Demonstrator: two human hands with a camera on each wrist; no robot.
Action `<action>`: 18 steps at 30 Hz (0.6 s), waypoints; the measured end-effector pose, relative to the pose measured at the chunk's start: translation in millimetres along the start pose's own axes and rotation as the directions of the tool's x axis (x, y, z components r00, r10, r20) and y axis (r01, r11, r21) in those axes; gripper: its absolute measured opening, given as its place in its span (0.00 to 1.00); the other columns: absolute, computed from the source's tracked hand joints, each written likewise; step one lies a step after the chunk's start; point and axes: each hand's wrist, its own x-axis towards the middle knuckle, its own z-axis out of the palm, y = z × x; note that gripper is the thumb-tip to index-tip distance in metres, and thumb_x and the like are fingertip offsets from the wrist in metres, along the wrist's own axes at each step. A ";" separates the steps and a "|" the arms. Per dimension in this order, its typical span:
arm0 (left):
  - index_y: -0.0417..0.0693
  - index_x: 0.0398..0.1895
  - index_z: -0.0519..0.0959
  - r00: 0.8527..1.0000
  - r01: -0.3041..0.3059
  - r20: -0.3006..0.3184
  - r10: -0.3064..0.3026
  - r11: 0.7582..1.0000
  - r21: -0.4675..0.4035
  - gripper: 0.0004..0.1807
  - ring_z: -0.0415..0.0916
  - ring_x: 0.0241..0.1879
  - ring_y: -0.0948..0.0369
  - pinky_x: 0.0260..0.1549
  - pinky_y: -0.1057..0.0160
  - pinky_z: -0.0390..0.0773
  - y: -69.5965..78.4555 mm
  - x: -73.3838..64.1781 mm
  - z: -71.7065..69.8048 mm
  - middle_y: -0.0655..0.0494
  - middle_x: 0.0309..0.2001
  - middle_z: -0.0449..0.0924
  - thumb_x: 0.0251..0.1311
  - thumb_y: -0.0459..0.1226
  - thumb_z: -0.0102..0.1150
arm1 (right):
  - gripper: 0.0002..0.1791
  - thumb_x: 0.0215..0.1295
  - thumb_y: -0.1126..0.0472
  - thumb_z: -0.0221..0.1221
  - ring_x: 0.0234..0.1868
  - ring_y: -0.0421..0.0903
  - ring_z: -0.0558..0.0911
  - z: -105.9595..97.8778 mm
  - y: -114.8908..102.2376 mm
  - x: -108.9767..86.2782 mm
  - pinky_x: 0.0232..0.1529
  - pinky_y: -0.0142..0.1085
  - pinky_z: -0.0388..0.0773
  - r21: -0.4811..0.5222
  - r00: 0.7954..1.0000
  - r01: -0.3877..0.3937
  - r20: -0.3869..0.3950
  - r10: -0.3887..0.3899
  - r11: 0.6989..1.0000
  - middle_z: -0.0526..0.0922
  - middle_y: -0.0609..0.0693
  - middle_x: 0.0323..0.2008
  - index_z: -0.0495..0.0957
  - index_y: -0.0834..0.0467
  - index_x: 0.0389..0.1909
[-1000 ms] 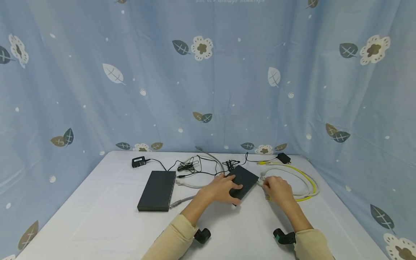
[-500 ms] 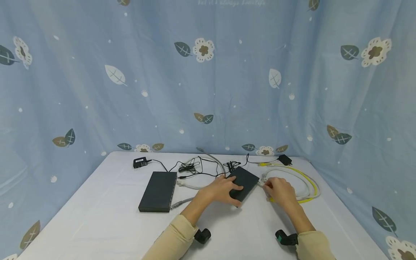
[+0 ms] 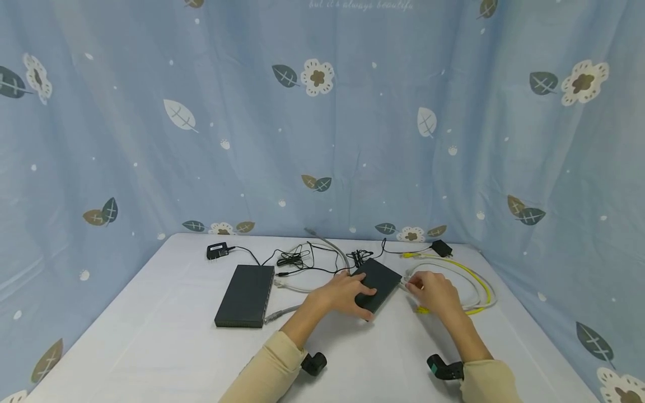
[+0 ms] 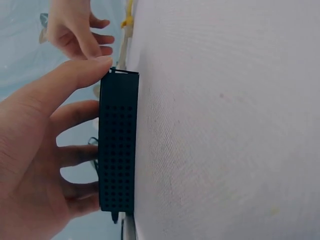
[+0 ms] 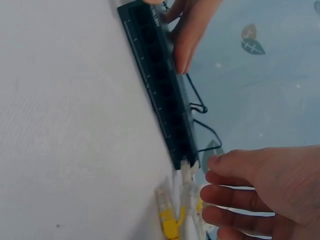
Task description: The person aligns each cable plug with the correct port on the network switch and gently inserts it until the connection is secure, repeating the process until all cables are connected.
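Probably light and rigid, the black box (image 3: pixel 381 280), lying flat and askew right of centre on the white table (image 3: pixel 151 341), could skid if pushed, so best hold its top and socket-free edges, going easy on the pale plug (image 5: pixel 187 171) at the end, likely the most fragile bit. From here, the left hand (image 3: pixel 342 294) has its fingers spread over the box, thumb at the near corner, while the right hand (image 3: pixel 435 294) sits beside the plug, fingers loosely bent, pinching nothing visible. Looks dark, slim, vent-holed on one side, ports (image 5: pixel 162 82) along another.
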 end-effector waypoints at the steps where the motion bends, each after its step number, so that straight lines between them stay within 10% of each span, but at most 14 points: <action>1: 0.66 0.67 0.72 1.000 0.003 0.004 -0.003 1.000 0.001 0.36 0.52 0.76 0.46 0.74 0.40 0.47 0.4 -0.3 -0.2 0.46 0.76 0.56 0.54 0.60 0.66 | 0.08 0.62 0.56 0.66 0.30 0.46 0.83 -0.8 -1.5 -0.3 0.26 0.40 0.77 -0.003 1.000 -0.002 0.007 0.002 1.000 0.87 0.48 0.30 0.86 0.57 0.34; 18: 0.71 0.68 0.70 1.000 0.019 0.004 -0.019 1.000 0.016 0.36 0.50 0.76 0.40 0.75 0.42 0.47 -1.0 -0.5 2.1 0.49 0.77 0.54 0.54 0.63 0.63 | 0.07 0.62 0.58 0.64 0.29 0.39 0.79 -16.1 16.8 -8.3 0.29 0.36 0.75 0.041 0.986 0.058 0.154 -0.064 0.997 0.85 0.45 0.29 0.86 0.57 0.36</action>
